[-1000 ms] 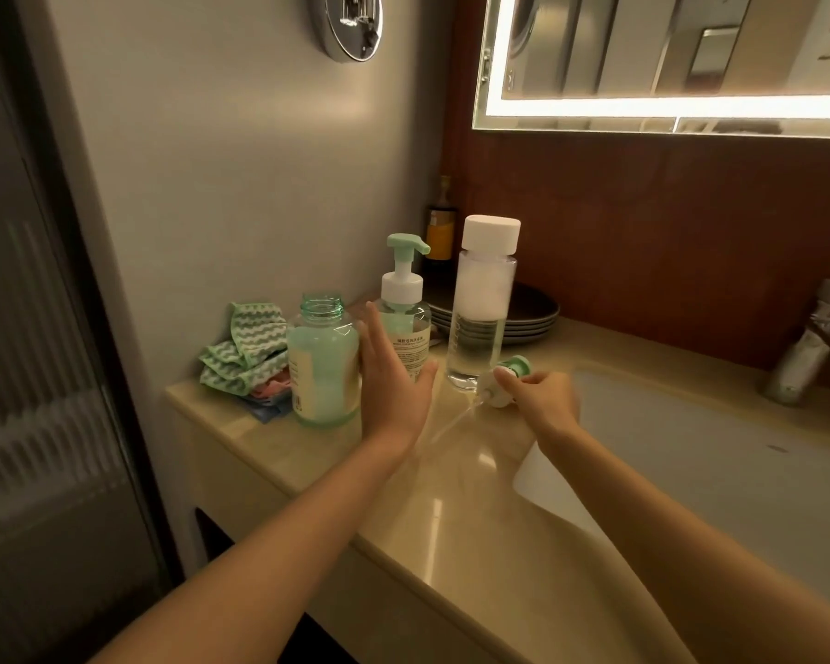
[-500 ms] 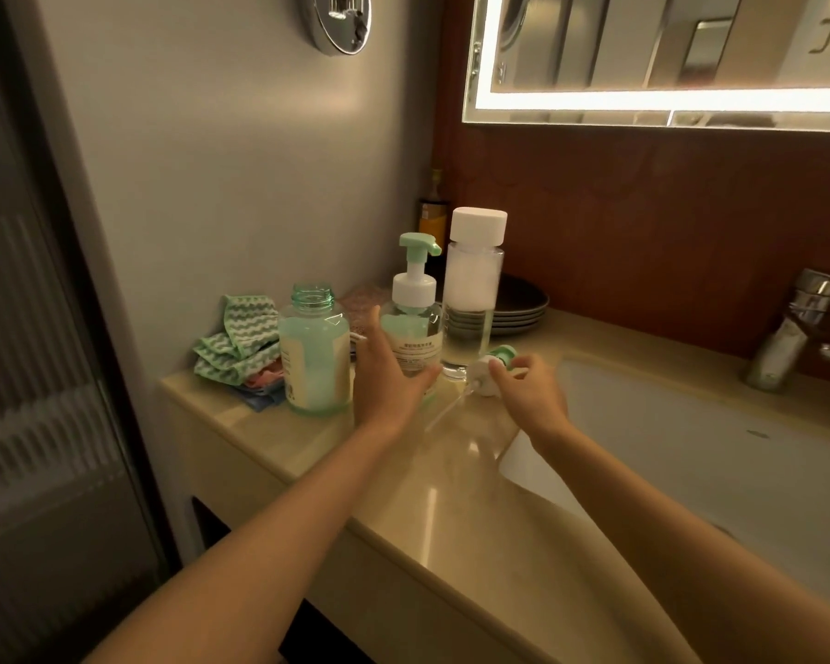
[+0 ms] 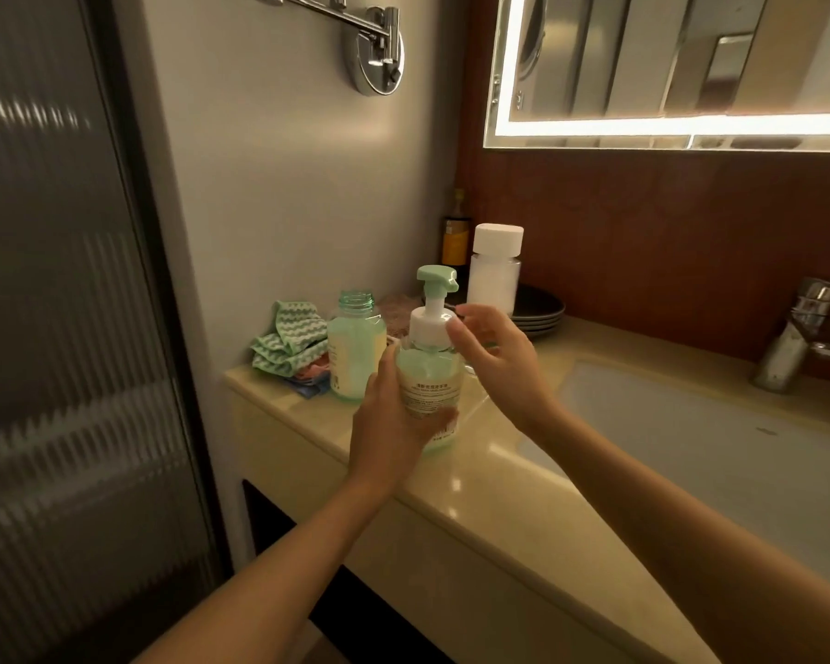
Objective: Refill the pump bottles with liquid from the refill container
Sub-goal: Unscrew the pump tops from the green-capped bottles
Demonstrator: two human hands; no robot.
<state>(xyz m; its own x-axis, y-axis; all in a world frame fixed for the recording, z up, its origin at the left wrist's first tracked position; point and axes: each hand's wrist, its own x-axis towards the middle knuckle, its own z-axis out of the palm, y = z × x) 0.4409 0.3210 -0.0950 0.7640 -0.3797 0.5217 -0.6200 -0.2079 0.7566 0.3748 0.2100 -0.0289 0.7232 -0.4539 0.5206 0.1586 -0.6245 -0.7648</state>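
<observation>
Presently the pump bottle (image 3: 430, 376) is held upright at the centre of the frame, long axis vertical, its base at or just above the desk (image 3: 499, 472) (contact cannot be told). The smooth, translucent green body is enclosed by the grip of the left hand (image 3: 394, 424). The right hand (image 3: 499, 371), nearer the pump, is kept loosely spread just right of the round white collar, which is judged the next thing to be unscrewed. Behind, the white-capped refill container (image 3: 494, 280) is seen, and at centre left an uncapped bottle (image 3: 355, 357).
</observation>
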